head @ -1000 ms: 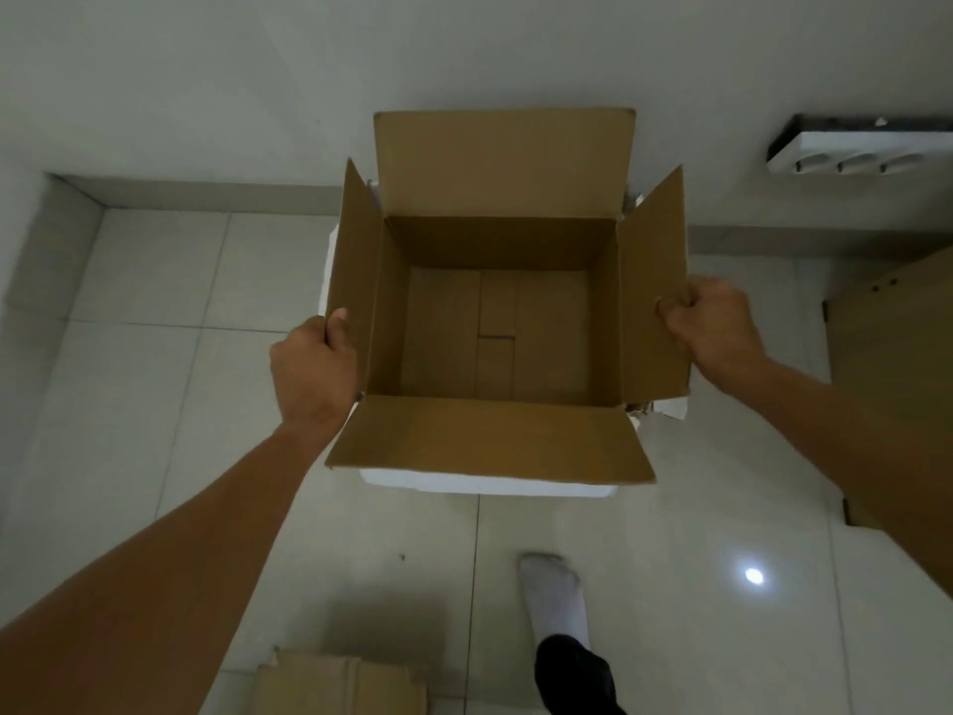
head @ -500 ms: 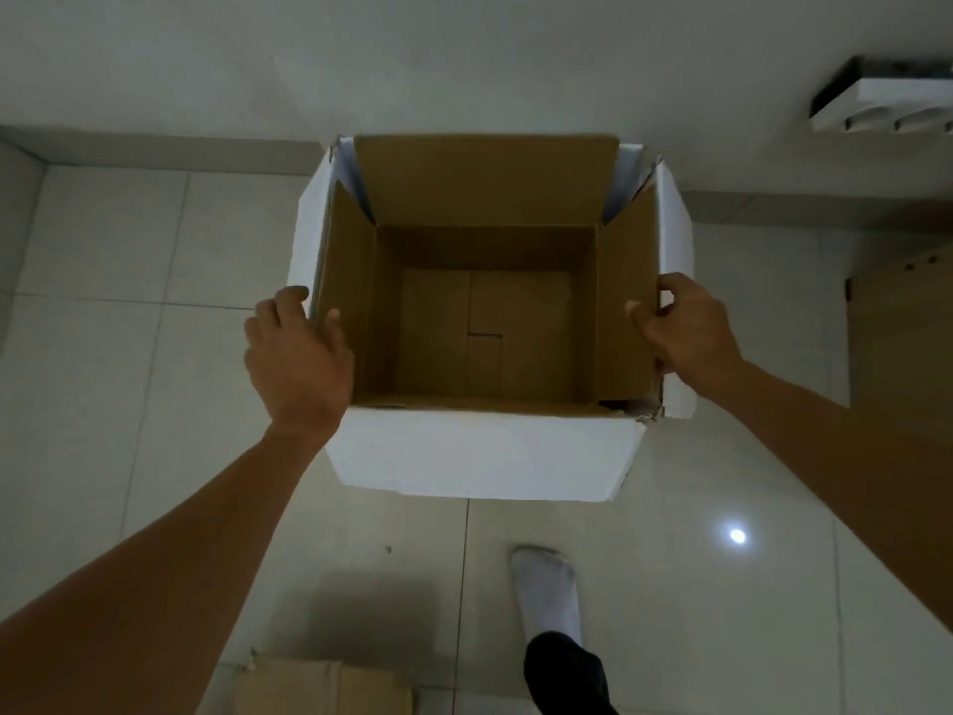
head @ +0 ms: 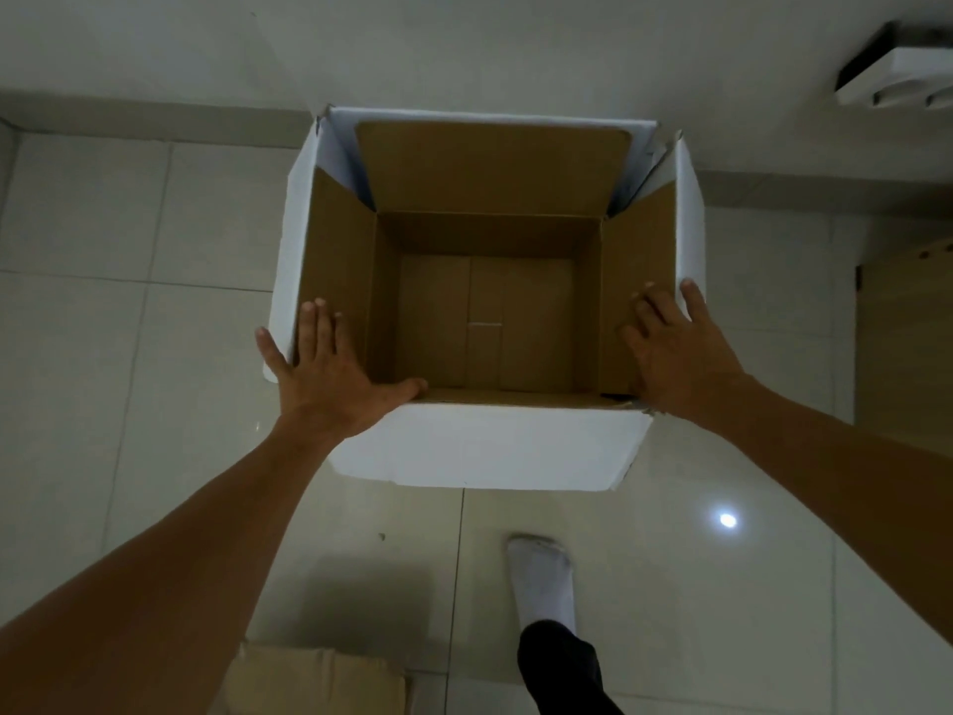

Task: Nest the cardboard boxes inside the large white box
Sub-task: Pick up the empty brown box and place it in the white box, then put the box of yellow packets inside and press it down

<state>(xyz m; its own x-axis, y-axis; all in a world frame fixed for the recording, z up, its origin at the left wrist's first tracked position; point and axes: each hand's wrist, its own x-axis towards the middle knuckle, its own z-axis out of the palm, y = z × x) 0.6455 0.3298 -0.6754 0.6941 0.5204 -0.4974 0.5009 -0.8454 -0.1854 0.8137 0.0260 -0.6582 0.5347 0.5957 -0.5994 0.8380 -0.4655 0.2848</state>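
Note:
The large white box [head: 490, 446] stands open on the tiled floor against the wall. A brown cardboard box [head: 485, 312] sits inside it, its flaps standing up along the white walls. My left hand [head: 325, 374] lies flat with fingers spread on the left rim, over the brown left flap and the white edge. My right hand [head: 675, 348] presses flat on the right rim, fingers apart. Neither hand grips anything. A second brown cardboard box [head: 314, 681] shows partly at the bottom edge of the view.
My foot in a white sock [head: 544, 580] stands on the floor just in front of the white box. A wooden cabinet [head: 907, 343] is at the right. A white fixture [head: 897, 74] hangs on the wall at top right.
The brown box has dropped down into the white box and its flaps now stand inside the white walls. Both hands let go of its sides and opened flat on the rims.

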